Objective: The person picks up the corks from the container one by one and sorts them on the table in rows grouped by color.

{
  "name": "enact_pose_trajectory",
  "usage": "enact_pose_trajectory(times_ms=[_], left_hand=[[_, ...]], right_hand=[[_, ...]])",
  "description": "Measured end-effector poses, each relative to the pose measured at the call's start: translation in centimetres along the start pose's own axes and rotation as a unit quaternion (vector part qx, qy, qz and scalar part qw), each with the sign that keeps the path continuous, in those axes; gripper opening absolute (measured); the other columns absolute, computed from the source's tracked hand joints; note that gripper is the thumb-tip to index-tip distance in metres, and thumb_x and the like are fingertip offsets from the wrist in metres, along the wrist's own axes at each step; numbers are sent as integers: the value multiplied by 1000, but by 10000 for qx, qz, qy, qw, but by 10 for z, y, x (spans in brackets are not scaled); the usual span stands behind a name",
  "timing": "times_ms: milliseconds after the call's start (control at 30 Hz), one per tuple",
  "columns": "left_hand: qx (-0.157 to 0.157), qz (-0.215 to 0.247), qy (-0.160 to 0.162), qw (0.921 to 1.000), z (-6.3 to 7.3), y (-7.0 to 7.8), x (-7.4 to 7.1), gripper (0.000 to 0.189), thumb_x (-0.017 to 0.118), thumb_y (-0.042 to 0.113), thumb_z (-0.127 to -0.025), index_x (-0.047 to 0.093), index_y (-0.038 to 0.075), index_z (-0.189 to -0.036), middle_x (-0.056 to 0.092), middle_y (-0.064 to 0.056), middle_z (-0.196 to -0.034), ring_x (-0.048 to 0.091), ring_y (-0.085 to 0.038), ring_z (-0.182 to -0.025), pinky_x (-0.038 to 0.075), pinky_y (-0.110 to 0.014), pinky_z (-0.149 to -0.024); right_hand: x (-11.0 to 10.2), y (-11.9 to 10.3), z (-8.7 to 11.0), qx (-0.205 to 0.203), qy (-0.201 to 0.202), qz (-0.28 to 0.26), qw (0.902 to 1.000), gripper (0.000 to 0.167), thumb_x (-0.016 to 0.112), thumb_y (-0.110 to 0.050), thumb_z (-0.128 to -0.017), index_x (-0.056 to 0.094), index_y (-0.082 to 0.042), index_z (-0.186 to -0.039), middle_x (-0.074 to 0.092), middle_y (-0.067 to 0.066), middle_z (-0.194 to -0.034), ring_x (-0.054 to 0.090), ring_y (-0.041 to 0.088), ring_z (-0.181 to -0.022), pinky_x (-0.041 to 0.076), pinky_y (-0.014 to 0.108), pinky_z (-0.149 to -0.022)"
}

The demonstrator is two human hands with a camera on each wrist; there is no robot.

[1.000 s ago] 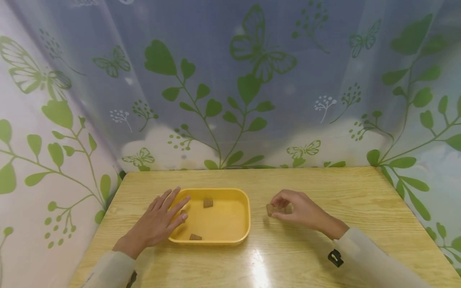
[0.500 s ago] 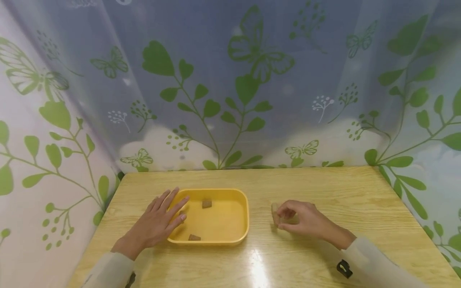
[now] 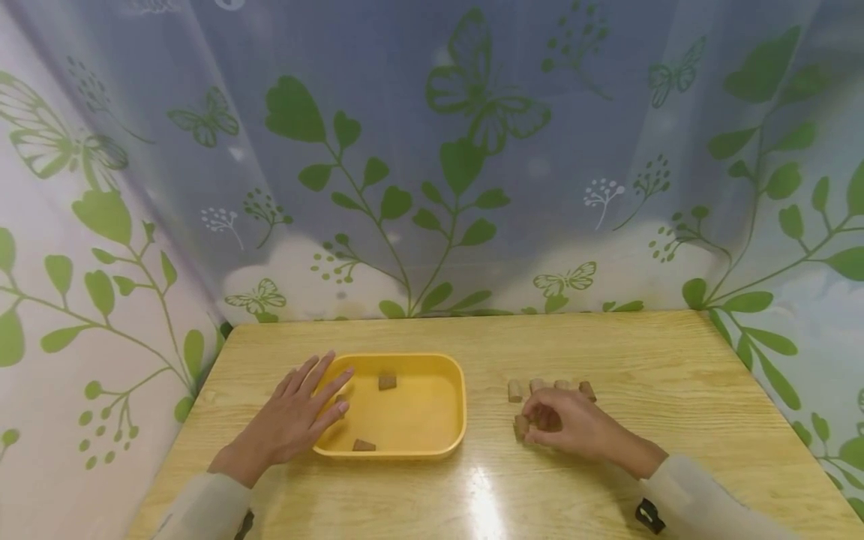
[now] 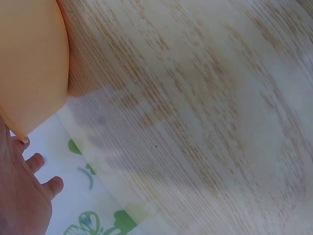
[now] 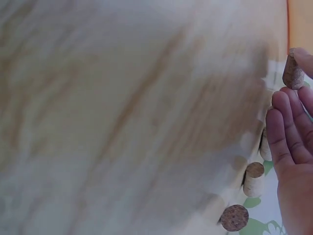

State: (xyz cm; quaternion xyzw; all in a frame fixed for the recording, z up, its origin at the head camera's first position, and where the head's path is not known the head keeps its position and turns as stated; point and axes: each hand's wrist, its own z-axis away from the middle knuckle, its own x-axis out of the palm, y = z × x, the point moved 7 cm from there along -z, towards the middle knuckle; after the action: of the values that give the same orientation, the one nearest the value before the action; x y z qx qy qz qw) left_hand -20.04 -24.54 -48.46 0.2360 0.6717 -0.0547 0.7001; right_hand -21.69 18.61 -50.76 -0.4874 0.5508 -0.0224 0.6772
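My right hand (image 3: 570,424) pinches a small brown cork (image 3: 521,427) between thumb and fingertips, close over the table to the right of the yellow tray (image 3: 405,421). In the right wrist view this cork (image 5: 293,71) is tilted, with the other fingers held together below it. Just beyond the hand several corks (image 3: 515,391) stand in a row, partly hidden by it. My left hand (image 3: 290,412) lies with fingers spread over the tray's left rim. Inside the tray are a cork (image 3: 387,382) at the back, another cork (image 3: 364,445) at the front, and one partly covered by the left fingers.
A wood-grain table (image 3: 432,499) carries everything and ends at the back against a curtain (image 3: 405,187) printed with leaves and butterflies. More of this cloth hangs on both sides. Light glares off the table in front of the tray.
My right hand has come nearer my body and slightly right with the cork, uncovering the row of corks behind it. The left hand stays at the tray.
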Motion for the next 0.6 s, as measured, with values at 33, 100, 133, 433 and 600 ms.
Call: enact_pose_trajectory(times_ms=[33, 100, 133, 433, 600], left_hand=[[1, 6, 2, 10000, 0, 0, 0, 61, 43, 51, -117, 37, 26, -173, 18, -16, -183, 19, -48, -167, 18, -76, -129], [2, 12, 0, 10000, 0, 1, -1, 61, 44, 51, -117, 37, 26, -172, 18, -17, -182, 19, -48, -167, 18, -76, -129], [3, 12, 2, 10000, 0, 1, -1, 61, 44, 50, -117, 37, 26, -172, 18, -17, -182, 19, -48, -167, 19, -77, -129], [22, -33, 26, 10000, -1, 0, 0, 61, 44, 51, -117, 36, 26, -173, 19, -17, -182, 20, -48, -166, 19, -76, -128], [32, -56, 44, 10000, 0, -1, 1, 61, 43, 51, -117, 36, 26, -173, 19, -17, -182, 20, -49, -166, 20, -76, -128]], right_hand=[[1, 1, 0, 27, -30, -62, 10000, 27, 86, -30, -97, 73, -15, -115, 73, -7, -98, 66, -2, -85, 61, 24, -75], [3, 2, 0, 53, -52, -115, 9999, 28, 87, -29, -96, 72, -15, -115, 73, -6, -97, 65, -2, -84, 62, 24, -75], [3, 2, 0, 34, -43, -107, 9999, 28, 87, -29, -96, 72, -14, -115, 72, -6, -97, 65, -2, -84, 62, 24, -75], [5, 3, 0, 25, 92, -34, 9999, 29, 87, -28, -96, 71, -15, -116, 71, -6, -96, 61, -4, -80, 59, 23, -70], [6, 6, 0, 40, 194, 35, 9998, 31, 89, -25, -94, 71, -14, -116, 70, -7, -95, 60, -4, -78, 57, 22, -68]])
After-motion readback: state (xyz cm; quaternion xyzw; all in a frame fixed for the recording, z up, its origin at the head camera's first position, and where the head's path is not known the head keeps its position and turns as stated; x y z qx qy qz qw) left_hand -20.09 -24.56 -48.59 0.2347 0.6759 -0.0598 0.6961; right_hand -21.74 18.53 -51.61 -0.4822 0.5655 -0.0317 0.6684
